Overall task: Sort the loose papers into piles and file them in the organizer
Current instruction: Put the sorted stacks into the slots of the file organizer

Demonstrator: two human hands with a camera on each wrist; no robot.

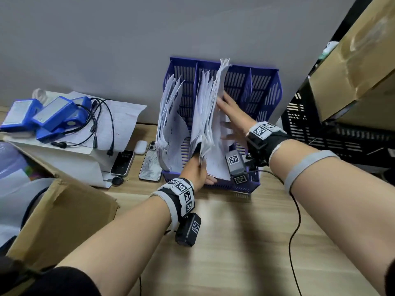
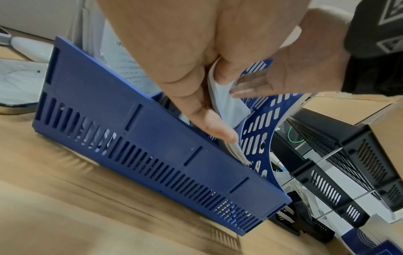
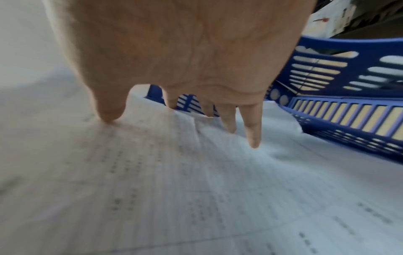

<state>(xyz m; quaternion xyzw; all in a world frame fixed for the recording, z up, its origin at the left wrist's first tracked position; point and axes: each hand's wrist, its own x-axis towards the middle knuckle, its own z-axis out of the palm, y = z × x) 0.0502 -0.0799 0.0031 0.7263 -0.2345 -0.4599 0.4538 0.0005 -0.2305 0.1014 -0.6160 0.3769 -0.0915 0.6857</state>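
A blue slotted organizer (image 1: 265, 90) stands against the wall on the wooden desk. One pile of papers (image 1: 168, 118) leans in its left slot. A thicker pile of printed papers (image 1: 206, 116) stands in the second slot. My left hand (image 1: 197, 171) pinches the lower front edge of that pile (image 2: 224, 110), thumb on one side and fingers on the other. My right hand (image 1: 229, 116) lies flat with straight fingers against the pile's right face (image 3: 196, 172). The two right slots hold no papers.
Two phones (image 1: 123, 162) and a white earbud case (image 1: 141, 147) lie left of the organizer. Blue battery packs (image 1: 51, 116) with black cables sit on a white box. A cardboard box (image 1: 53, 214) stands front left. Black crates (image 1: 333, 133) stand at the right.
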